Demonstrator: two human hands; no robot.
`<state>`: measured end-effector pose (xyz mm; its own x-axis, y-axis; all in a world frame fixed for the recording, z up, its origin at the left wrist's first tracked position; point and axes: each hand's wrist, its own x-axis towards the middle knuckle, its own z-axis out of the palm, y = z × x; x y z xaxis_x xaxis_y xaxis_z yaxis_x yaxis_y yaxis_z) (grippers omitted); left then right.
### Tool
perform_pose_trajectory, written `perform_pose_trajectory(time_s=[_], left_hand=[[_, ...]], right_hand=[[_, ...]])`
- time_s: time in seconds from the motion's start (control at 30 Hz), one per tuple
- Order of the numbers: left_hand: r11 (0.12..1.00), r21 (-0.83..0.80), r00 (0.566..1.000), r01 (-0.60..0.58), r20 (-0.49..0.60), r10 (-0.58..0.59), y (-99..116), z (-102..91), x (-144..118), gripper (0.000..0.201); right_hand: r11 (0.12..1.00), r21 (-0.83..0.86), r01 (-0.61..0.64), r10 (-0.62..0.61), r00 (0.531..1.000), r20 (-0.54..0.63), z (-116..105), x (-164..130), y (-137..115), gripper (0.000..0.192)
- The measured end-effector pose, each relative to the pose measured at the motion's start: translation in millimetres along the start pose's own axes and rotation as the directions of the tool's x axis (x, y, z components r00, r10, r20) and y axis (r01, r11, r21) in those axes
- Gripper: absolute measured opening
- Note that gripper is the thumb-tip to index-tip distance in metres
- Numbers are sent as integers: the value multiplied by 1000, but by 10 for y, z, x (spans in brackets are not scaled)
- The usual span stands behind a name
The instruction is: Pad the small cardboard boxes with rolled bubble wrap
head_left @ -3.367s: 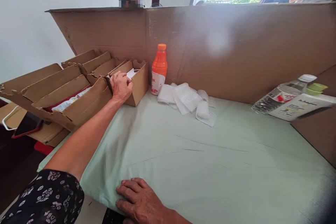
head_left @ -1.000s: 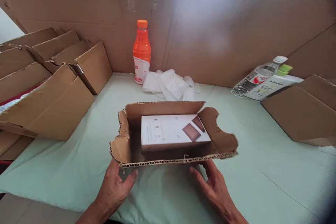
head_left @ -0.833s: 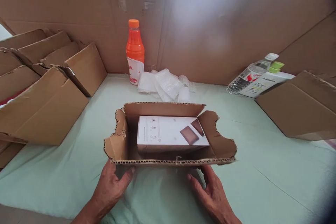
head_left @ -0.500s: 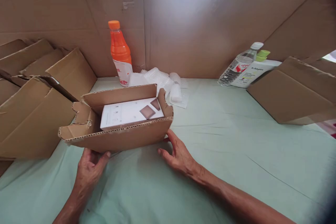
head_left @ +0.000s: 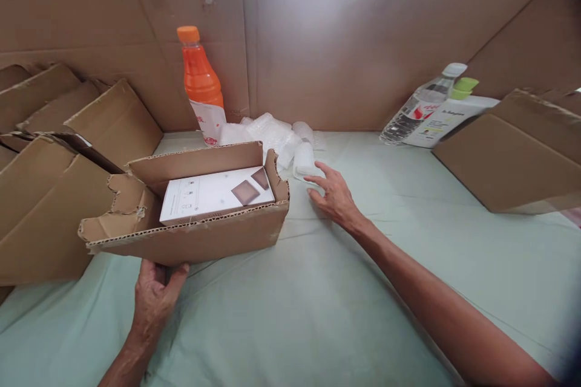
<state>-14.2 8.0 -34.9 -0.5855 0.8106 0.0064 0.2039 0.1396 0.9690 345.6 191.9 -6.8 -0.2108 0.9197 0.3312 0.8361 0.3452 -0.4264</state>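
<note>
Left hand point(head_left: 154, 293) grasps near bottom edge of open brown corrugated cardboard box point(head_left: 190, 236) on bench with pale green cloth point(head_left: 318, 302). White flat carton point(head_left: 216, 195) lies inside box. Right hand point(head_left: 334, 196), grip released, fingers spread, touches white bubble-wrap roll point(head_left: 303, 161) just beyond fingertips.

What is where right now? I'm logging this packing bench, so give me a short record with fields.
surface: green cloth
left hand: grips the near wall of the open carton
carton contents: white box, lying flat
right hand: open, fingertips at the bubble wrap
back: orange bottle upright against the cardboard wall
right side: clear bottle and white tube leaning on a brown box
left side: row of open cartons
</note>
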Motion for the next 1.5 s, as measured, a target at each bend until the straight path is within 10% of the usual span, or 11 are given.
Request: perform_pose_trajectory(time_s=[0.17, 0.47, 0.63, 0.77, 0.9, 1.27, 1.5], left_hand=[[999, -49, 1000, -6, 23, 7, -59, -2, 25, 68], [999, -36, 999, -7, 49, 9, -48, -38, 2, 64], [999, -4, 999, -33, 40, 33, -5, -34, -19, 60], [998, 12, 995, -66, 77, 65, -6, -53, -56, 52], [994, 73, 987, -84, 141, 73, 105, -61, -52, 50], [957, -48, 896, -288, 339, 286, 415, 921, 560, 40], [954, -22, 897, -299, 335, 289, 338, 1016, 546, 44]], right_hand=[[990, -130, -59, 57, 998, -21, -21, 163, 182, 49], [973, -207, 97, -174, 903, -393, -702, -724, 234, 21], [954, 199, 225, -211, 973, -89, -399, -813, -347, 41], [895, 439, 80, -199, 952, 231, -29, -726, -739, 67], [858, 513, 24, -185, 946, 265, 100, -663, -902, 57], [890, 434, -138, 124, 990, 61, 111, -341, -441, 49], [951, 308, -12, 25, 999, -39, -53, -344, -249, 47]])
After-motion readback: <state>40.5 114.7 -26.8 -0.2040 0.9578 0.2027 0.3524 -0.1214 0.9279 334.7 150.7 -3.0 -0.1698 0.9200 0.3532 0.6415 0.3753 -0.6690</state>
